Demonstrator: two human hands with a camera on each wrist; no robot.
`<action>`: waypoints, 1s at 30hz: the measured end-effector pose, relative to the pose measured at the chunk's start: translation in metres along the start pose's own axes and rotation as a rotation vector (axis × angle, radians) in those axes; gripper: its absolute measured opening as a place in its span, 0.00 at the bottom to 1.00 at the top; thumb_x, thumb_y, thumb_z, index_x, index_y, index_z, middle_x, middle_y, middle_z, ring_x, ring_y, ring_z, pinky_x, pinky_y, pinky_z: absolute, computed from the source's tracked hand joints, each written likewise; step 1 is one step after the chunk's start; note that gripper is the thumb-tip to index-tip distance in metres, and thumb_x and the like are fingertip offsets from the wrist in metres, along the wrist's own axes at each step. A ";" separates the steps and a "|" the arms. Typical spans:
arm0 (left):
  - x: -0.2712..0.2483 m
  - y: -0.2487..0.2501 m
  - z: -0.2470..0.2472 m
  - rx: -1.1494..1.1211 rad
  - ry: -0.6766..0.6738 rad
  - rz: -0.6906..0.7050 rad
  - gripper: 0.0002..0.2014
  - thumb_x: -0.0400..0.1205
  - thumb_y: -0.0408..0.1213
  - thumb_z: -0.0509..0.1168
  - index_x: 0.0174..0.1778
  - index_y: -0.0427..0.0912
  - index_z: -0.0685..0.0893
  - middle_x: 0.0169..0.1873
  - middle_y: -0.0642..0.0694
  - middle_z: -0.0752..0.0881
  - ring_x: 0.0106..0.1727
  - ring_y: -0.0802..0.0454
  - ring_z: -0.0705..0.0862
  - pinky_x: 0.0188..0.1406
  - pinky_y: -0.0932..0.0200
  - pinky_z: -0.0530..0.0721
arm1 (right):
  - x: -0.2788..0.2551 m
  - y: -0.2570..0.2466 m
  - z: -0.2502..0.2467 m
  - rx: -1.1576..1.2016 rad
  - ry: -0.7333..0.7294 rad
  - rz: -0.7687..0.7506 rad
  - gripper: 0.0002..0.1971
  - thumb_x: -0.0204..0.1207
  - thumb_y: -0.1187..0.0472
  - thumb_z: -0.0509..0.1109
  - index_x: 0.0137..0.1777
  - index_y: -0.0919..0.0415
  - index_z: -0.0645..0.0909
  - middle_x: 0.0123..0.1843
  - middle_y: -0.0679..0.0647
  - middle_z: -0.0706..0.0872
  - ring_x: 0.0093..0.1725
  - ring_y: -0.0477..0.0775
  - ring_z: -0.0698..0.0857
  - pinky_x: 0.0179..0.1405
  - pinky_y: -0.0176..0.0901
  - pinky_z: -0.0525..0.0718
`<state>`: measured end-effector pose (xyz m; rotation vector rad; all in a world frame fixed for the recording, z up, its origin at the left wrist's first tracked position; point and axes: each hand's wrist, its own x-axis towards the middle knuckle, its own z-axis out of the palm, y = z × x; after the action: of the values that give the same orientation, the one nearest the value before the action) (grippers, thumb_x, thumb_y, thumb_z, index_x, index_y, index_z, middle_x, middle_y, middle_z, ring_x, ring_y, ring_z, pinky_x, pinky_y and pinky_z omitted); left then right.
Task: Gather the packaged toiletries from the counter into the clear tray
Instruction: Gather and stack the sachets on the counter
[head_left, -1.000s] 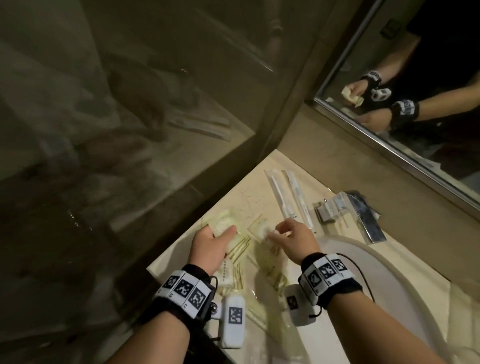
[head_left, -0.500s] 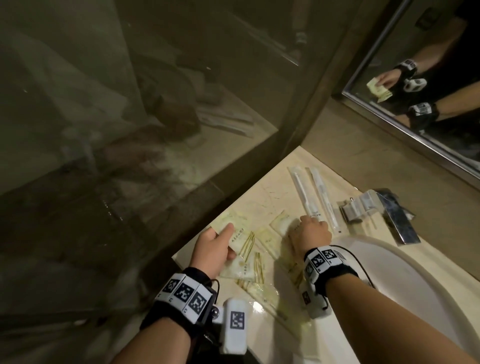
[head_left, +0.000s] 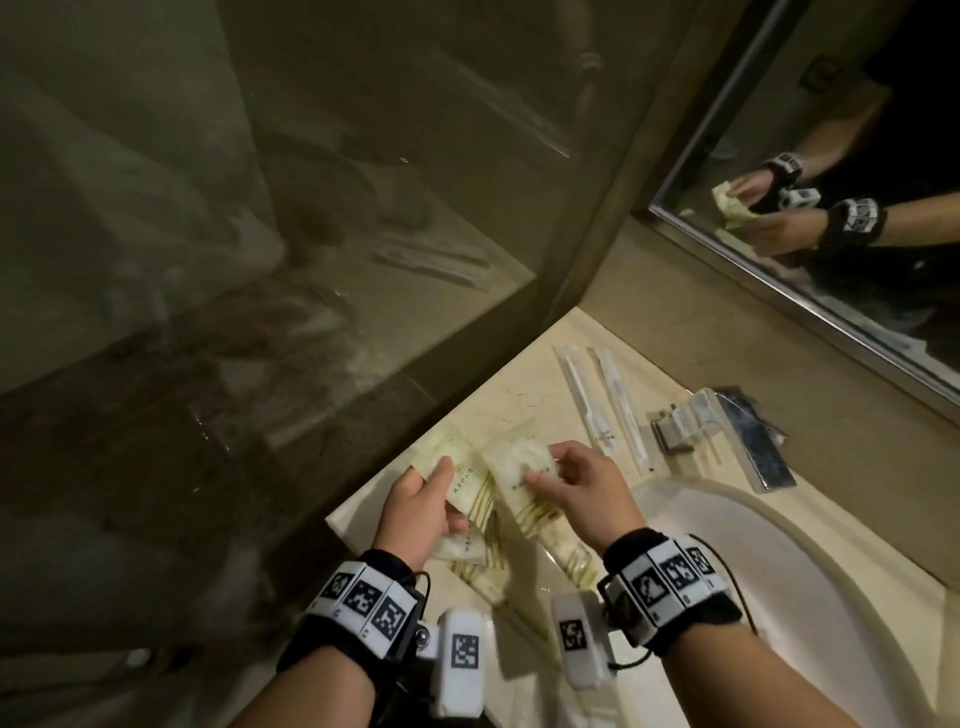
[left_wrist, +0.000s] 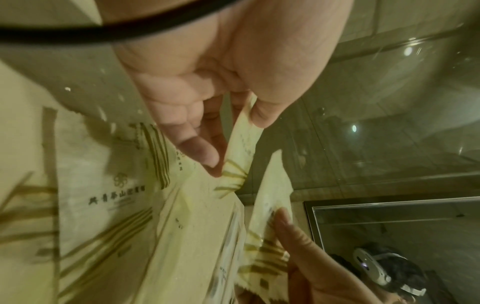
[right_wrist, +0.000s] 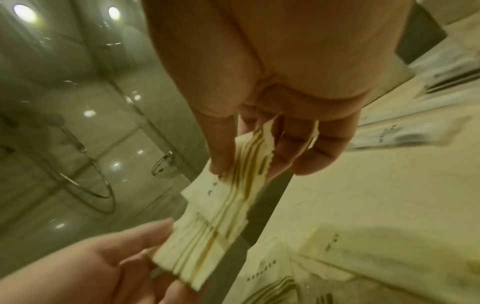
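We look down on a pale marble surface (head_left: 524, 395) wedged between a glass shower wall (head_left: 311, 208) on its left edge and a mirror (head_left: 831, 182) above its far edge, with a white basin (head_left: 779, 597) sunk into its near right part and a chrome tap (head_left: 727, 431) at the basin's far rim. Near the surface's far edge two long clear-wrapped toothbrush packs (head_left: 597, 410) lie side by side, apart from our hands. Over the left half of the surface a clear tray (head_left: 524, 587) is only faintly visible, and we cannot tell exactly where its walls run; several cream sachets with olive stripes (head_left: 478, 566) lie flat there beneath our wrists. Our left hand (head_left: 415, 509) pinches a cream sachet (head_left: 460, 480) between thumb and curled fingers, held above the left edge of the surface. Our right hand (head_left: 576, 493) pinches a second striped sachet (head_left: 519, 467) between thumb and fingertips, just beside the first one, their edges close or touching; the right wrist view shows that packet (right_wrist: 228, 197) reaching toward the left hand (right_wrist: 91, 267)
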<state>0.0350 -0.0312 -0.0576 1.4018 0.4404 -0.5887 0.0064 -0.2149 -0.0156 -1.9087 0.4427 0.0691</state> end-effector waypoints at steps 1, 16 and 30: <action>-0.001 0.001 0.003 -0.008 -0.005 0.004 0.19 0.84 0.52 0.62 0.57 0.37 0.78 0.43 0.36 0.87 0.33 0.46 0.86 0.45 0.48 0.86 | -0.004 -0.002 0.004 0.045 -0.041 0.010 0.11 0.69 0.68 0.79 0.44 0.60 0.80 0.21 0.43 0.78 0.21 0.35 0.77 0.24 0.28 0.75; -0.010 -0.010 -0.016 -0.087 -0.086 0.078 0.30 0.63 0.53 0.80 0.58 0.45 0.85 0.51 0.43 0.93 0.52 0.42 0.92 0.54 0.33 0.87 | -0.011 0.000 0.041 0.150 -0.206 -0.065 0.05 0.69 0.67 0.78 0.43 0.60 0.88 0.34 0.51 0.90 0.30 0.44 0.86 0.29 0.32 0.81; -0.007 -0.014 -0.064 -0.014 0.147 0.139 0.10 0.76 0.36 0.75 0.53 0.43 0.88 0.47 0.46 0.93 0.51 0.50 0.91 0.56 0.46 0.88 | 0.024 0.006 0.075 -0.273 0.032 0.007 0.14 0.72 0.50 0.76 0.50 0.56 0.79 0.44 0.49 0.85 0.40 0.43 0.84 0.38 0.36 0.83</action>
<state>0.0247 0.0319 -0.0726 1.4547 0.4588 -0.3707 0.0392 -0.1554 -0.0552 -2.1784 0.4809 0.1085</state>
